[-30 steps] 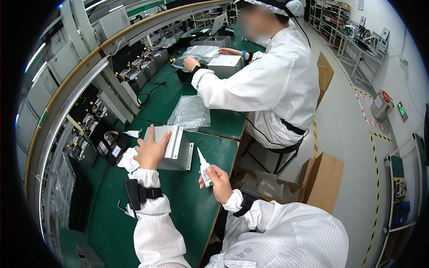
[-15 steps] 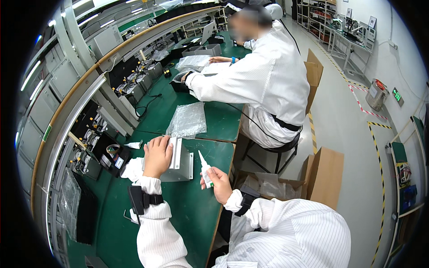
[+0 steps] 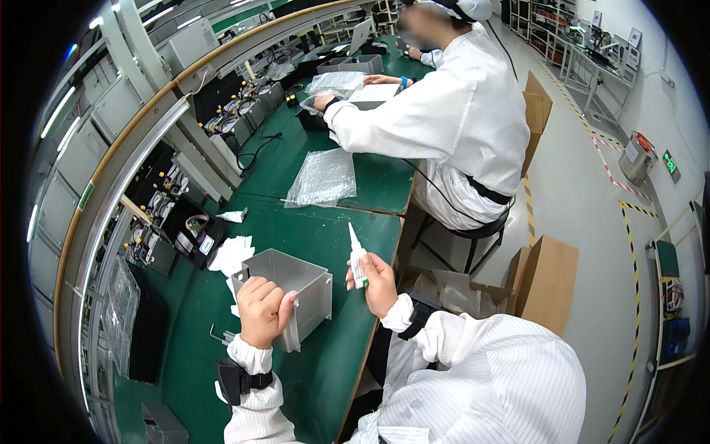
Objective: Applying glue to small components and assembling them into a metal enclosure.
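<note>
A grey metal box point(image 3: 310, 309) stands on the green workbench with its open side up. My left hand point(image 3: 260, 311) is closed on the wall at its near left side, fingers curled and thumb pointing to the right. To the right of the box, apart from it, my right hand point(image 3: 379, 281) grips a small white glue bottle point(image 3: 359, 268). The bottle's long thin nozzle points upward. White paper wipes point(image 3: 231, 254) lie against the box's far left side. An L-shaped hex key point(image 3: 220, 337) rests just left of my left wrist.
Bubble wrap point(image 3: 324, 177) lies farther up the green workbench point(image 3: 340, 362). At left are a black holder with tape point(image 3: 198, 240), a white tube point(image 3: 234, 216) and a black box point(image 3: 140, 318). A co-worker point(image 3: 458, 103) sits beyond. Cardboard boxes point(image 3: 547, 285) stand right of the bench.
The metal box has been turned so that its open side faces up. My left hand has moved from its top to the near left wall. My right hand still holds the glue bottle.
</note>
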The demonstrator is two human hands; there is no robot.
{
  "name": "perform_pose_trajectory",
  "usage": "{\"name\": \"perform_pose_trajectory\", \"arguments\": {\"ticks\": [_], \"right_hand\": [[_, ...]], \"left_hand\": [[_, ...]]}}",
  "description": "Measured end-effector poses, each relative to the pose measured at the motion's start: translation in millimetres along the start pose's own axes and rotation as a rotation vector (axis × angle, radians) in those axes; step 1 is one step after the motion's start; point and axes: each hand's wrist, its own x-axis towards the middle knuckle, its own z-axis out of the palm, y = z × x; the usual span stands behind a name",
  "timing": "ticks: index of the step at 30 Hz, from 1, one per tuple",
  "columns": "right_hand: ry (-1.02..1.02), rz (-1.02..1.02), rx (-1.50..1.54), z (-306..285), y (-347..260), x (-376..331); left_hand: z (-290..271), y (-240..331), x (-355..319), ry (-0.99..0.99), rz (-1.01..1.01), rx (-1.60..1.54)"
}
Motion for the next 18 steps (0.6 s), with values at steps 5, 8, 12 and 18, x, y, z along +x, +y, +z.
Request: {"name": "perform_pose_trajectory", "arguments": {"ticks": [5,8,12,18], "right_hand": [[0.004,-0.046,-0.045,-1,-2,3],[0.001,-0.046,-0.059,-2,-1,5],[0.02,-0.037,-0.023,4,-1,3],[0.025,-0.015,-0.024,5,-1,7]], "left_hand": [[-1,25,-30,0.08,0.069,0.03],[-11,51,-42,0.098,0.081,0.065],[-44,88,-72,0.114,-0.031,0.059],[-81,140,-124,0.105,-0.224,0.223]]}}
